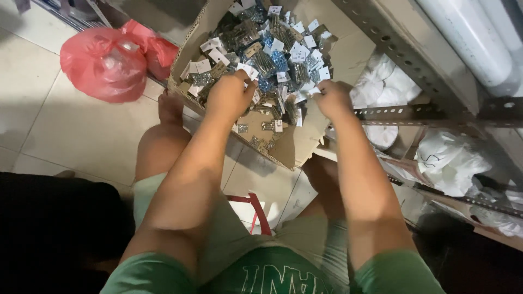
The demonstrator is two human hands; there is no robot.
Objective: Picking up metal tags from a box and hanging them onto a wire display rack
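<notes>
Hands (231, 95) amid packets (272, 51), perhaps gripping.

Both arms stretched forward — left hand (230, 95) and right hand (333, 98) curled, knuckles up.

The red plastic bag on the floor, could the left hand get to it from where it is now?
Probably yes. The red plastic bag lies on open tiles left of the cardboard box, and nothing stands between it and the left hand, which is down among the small packets in the box. It would have to lift over the box wall.
</notes>
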